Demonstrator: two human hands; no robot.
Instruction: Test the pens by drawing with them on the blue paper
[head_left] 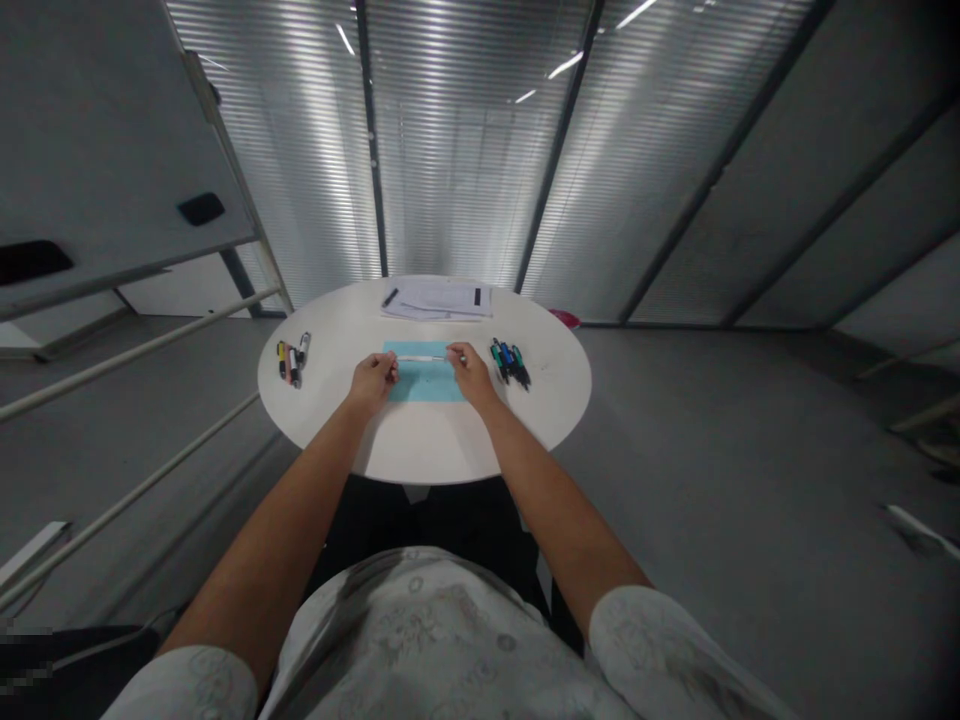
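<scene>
A thin whitish stick-like object (420,358), perhaps a pen, is stretched level between my two hands, above a light blue sheet (427,385) on the round white table. My left hand (374,379) pinches its left end at the sheet's left edge. At its right end, the fingers of my right hand (469,372) are closed on it, over the sheet's right side. Just right of my right hand lie several pens (511,362) with green, blue and black parts. The object's fine details are too small to tell.
Papers (435,298) with dark items on them lie at the far side of the white table (555,385). Several markers (292,360) are at its left. A whiteboard frame (247,205) stands at the left, and blinds (442,150) hang behind.
</scene>
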